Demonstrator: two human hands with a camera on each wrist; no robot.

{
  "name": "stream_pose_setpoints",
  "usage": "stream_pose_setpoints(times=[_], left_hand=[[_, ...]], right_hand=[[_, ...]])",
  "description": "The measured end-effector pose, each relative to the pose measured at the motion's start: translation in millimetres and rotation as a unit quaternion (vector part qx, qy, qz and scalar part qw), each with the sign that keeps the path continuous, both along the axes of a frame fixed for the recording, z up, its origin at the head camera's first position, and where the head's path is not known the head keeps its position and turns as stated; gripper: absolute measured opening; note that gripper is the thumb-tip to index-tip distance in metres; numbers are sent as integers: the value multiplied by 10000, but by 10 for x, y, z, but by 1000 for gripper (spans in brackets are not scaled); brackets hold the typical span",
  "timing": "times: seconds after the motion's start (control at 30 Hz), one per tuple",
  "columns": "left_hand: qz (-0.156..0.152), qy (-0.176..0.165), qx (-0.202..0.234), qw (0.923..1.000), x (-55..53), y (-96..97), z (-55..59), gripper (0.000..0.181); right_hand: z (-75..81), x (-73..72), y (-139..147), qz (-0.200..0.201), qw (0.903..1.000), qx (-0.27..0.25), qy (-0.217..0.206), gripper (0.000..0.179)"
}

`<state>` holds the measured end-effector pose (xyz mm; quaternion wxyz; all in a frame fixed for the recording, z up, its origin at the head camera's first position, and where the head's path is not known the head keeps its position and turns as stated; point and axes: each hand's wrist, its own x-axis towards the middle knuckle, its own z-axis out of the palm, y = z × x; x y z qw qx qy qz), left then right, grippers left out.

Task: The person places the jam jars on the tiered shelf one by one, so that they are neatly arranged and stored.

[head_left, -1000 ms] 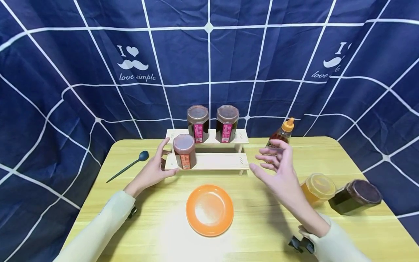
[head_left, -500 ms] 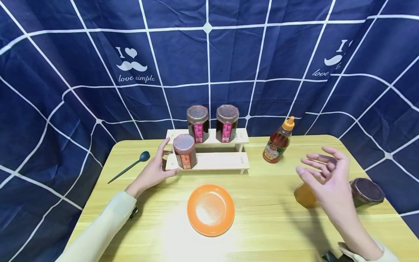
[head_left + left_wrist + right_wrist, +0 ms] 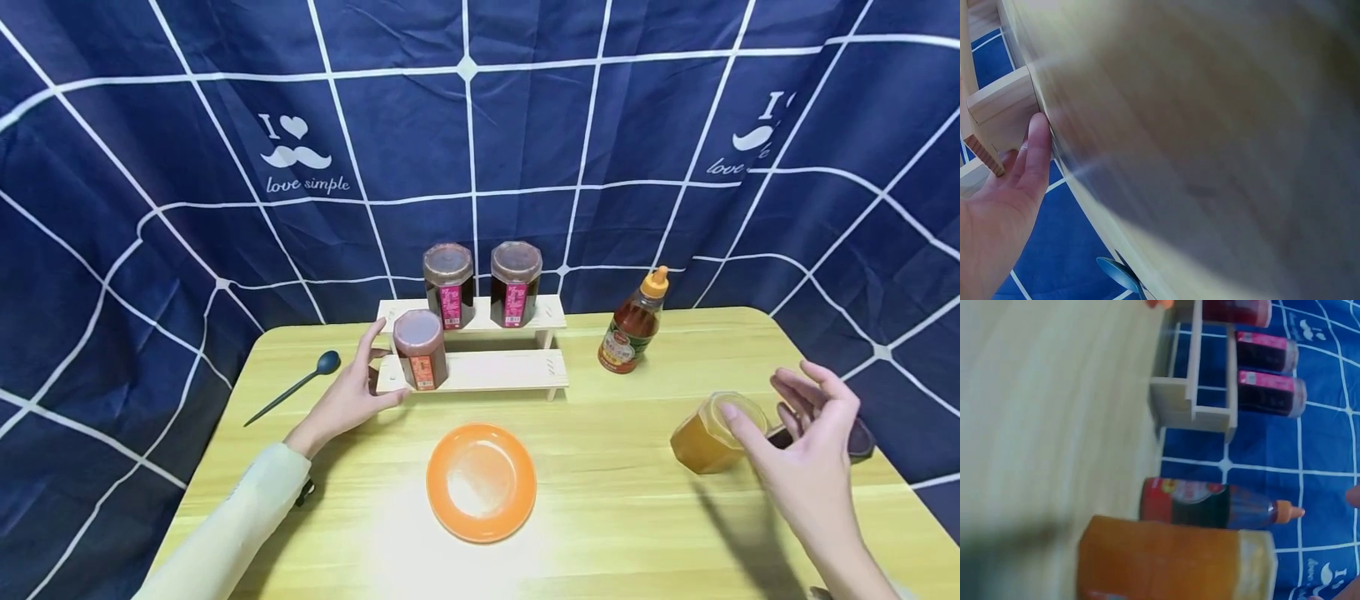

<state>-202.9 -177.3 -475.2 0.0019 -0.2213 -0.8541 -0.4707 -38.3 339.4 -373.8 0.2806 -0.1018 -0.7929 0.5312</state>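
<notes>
My left hand (image 3: 347, 402) holds the left end of a two-tier wooden rack (image 3: 506, 371), thumb at the front and index finger toward the back. In the left wrist view its fingers lie along the rack's side piece (image 3: 1007, 94). On the lower tier, close to that hand, stands a jar with an orange label (image 3: 422, 354). Two dark jars with pink labels (image 3: 450, 292) are on the upper tier. At the right my right hand (image 3: 813, 454), fingers loosely bent, hovers by a jar of amber contents (image 3: 697, 442). Its thumb overlaps the lid; contact cannot be told.
An orange plate (image 3: 482, 483) lies in front of the rack. A squeeze bottle with a yellow cap (image 3: 628, 329) stands right of it. Behind my right hand a dark jar (image 3: 861, 440) is partly hidden. A dark spoon (image 3: 296, 387) lies at the left.
My right hand has moved right and toward me, from in front of the squeeze bottle to the amber jar. The left hand stays at the rack.
</notes>
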Motion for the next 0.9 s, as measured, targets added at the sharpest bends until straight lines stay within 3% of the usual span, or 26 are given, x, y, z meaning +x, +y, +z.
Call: stream_pose_setpoints(times=[0.27, 0.33, 0.47, 0.63, 0.8, 0.9], left_hand=[[15, 53, -5, 10000, 5, 6, 10, 120], [19, 57, -10, 10000, 3, 6, 10, 120], [28, 21, 0, 10000, 7, 3, 9, 120], [23, -15, 46, 10000, 13, 11, 11, 120], [19, -37, 37, 10000, 16, 19, 11, 119], [10, -27, 42, 10000, 9, 24, 5, 118]], right_hand=[[-286, 30, 130, 15, 9984, 296, -473, 101], [-357, 30, 169, 134, 9986, 162, -494, 102], [-521, 27, 291, 685, 9966, -276, -363, 101], [-729, 16, 476, 1584, 9844, -710, -289, 102], [-855, 0, 623, 1990, 9782, 51, -597, 104], [-878, -20, 687, 2108, 9757, 154, -582, 103]])
